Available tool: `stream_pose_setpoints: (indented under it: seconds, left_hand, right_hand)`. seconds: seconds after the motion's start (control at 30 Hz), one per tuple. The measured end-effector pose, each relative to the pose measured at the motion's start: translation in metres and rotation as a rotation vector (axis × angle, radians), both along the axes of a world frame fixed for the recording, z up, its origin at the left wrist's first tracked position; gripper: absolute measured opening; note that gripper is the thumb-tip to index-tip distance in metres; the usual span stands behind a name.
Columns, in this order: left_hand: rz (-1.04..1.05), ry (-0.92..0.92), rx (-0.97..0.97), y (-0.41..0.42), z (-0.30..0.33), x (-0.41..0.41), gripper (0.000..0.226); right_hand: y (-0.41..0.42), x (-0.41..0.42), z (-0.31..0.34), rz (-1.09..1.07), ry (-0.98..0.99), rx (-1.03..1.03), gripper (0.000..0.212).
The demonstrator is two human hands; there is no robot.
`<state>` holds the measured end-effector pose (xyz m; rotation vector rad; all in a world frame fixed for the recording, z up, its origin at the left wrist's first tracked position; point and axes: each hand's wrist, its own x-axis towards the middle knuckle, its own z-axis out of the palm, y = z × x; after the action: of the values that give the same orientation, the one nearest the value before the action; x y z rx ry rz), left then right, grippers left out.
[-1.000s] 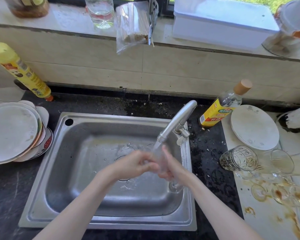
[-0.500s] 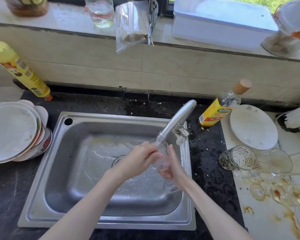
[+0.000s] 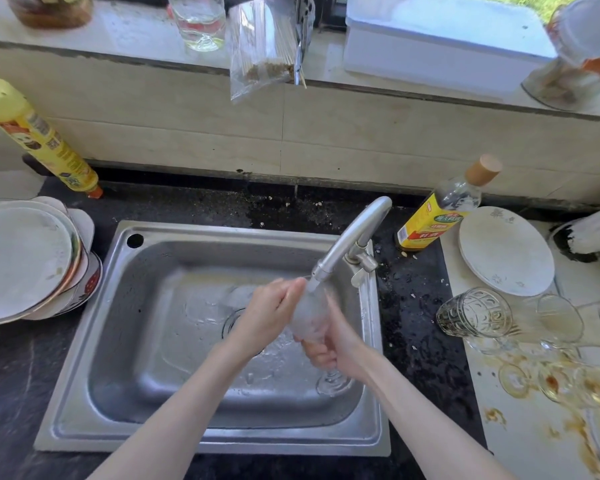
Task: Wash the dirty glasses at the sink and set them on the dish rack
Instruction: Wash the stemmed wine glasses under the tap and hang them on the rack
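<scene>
Right hand (image 3: 336, 344) makes the grip: its fingers curl round the lower part of a stemmed glass (image 3: 309, 315), about where bowl meets stem, while the round foot shows below the fist over the sink (image 3: 174, 341) floor. Left hand (image 3: 271, 311) rests against the bowl's far side, its fingers closed over the glass just under the tap (image 3: 347, 242), from which water runs onto the glass; how tightly it holds I cannot tell through the blur and spray. So the glass sits tilted between both hands, over the drain, right below the spout.

To my eye this is mid-rinse on one glass, with plenty left: a patterned tumbler (image 3: 475, 311) lies on its side on the bench (image 3: 420, 341) to the right, and more stemware (image 3: 561, 372) lies beyond it among brown smears.

The glass looks thin, light and brittle, and wet as it is, it will be slick. I would judge the stem the weak point, so support under the bowl is safer than twisting at the foot. The metal spout sits very near the rim; a knock there could chip it. No dish rack is plainly in view.
</scene>
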<state>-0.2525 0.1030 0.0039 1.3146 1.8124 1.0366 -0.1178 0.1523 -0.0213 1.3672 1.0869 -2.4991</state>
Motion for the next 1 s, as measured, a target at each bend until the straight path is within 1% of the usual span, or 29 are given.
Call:
stream_pose_setpoints:
  seconds: [0.07,0.1,0.13,0.17,0.23,0.27,0.33,0.4,0.47,0.5,0.57,0.63,0.67,0.7,0.77,0.8,0.83,0.87,0.9,0.93,1.0]
  left_hand:
    - [0.085,0.031,-0.037,0.002,0.002,0.004,0.045]
    - [0.122,0.036,-0.056,0.003,0.003,0.006,0.044]
    - [0.155,0.017,-0.065,0.004,0.005,0.009,0.043]
    - [0.175,-0.012,-0.064,0.005,0.007,0.01,0.043]
    - [0.155,-0.058,-0.049,0.006,0.012,0.013,0.045]
    - [0.12,-0.068,-0.034,0.007,0.013,0.014,0.045]
    - [0.011,-0.009,0.038,0.007,0.016,0.015,0.045]
    - [-0.147,0.149,0.114,0.007,0.016,0.015,0.04]
    - [-0.296,0.251,0.123,0.004,0.012,0.01,0.028]
    - [-0.339,0.269,0.111,0.002,0.008,0.007,0.029]
    - [-0.308,0.276,0.047,-0.003,0.003,0.006,0.036]
    - [-0.239,0.225,0.008,-0.008,0.003,0.008,0.031]
    - [-0.267,0.204,-0.018,-0.008,0.004,0.009,0.028]
    - [-0.361,0.201,-0.06,-0.008,0.007,0.009,0.027]
    - [-0.622,0.304,-0.195,-0.01,0.015,0.005,0.026]
    - [-0.718,0.37,-0.258,-0.01,0.019,0.001,0.027]
    - [-0.774,0.412,-0.304,-0.01,0.022,-0.002,0.028]
    - [-0.796,0.41,-0.336,-0.01,0.024,-0.005,0.028]
    - [-0.785,0.366,-0.347,-0.01,0.024,-0.006,0.027]
    - [-0.738,0.304,-0.346,-0.009,0.024,-0.006,0.024]
    - [-0.562,0.185,-0.313,-0.008,0.022,-0.006,0.017]
  right_hand:
    - [-0.006,-0.005,0.003,-0.03,-0.028,0.237,0.074]
    - [-0.009,-0.009,0.002,-0.057,-0.047,0.37,0.065]
    - [-0.012,-0.013,0.002,-0.093,-0.062,0.467,0.057]
    - [-0.013,-0.014,-0.003,-0.138,-0.058,0.506,0.058]
    - [-0.01,-0.013,-0.009,-0.218,-0.084,0.442,0.078]
    - [-0.008,-0.011,-0.008,-0.242,-0.087,0.37,0.082]
    - [-0.003,-0.004,-0.006,-0.264,-0.019,0.211,0.078]
    - [0.0,0.002,-0.005,-0.288,0.053,0.134,0.074]
    - [0.0,0.005,-0.006,-0.309,0.063,0.195,0.069]
    - [-0.001,0.005,-0.008,-0.313,0.054,0.267,0.068]
    - [-0.002,0.002,-0.014,-0.336,-0.015,0.46,0.067]
    - [-0.005,-0.002,-0.023,-0.367,-0.046,0.599,0.066]
    - [-0.007,-0.004,-0.023,-0.369,-0.045,0.623,0.067]
    - [-0.006,-0.005,-0.024,-0.364,-0.042,0.614,0.067]
    - [-0.001,-0.001,-0.013,-0.333,-0.03,0.525,0.059]
    - [0.002,0.001,-0.004,-0.265,-0.037,0.478,0.056]
    - [0.005,0.003,0.002,-0.147,-0.039,0.438,0.058]
    - [0.008,0.005,0.006,-0.042,-0.039,0.398,0.062]
    - [0.01,0.008,0.006,0.023,-0.04,0.372,0.066]
    - [0.011,0.008,0.007,0.027,-0.023,0.347,0.069]
    - [0.008,0.007,0.004,-0.061,0.008,0.365,0.073]
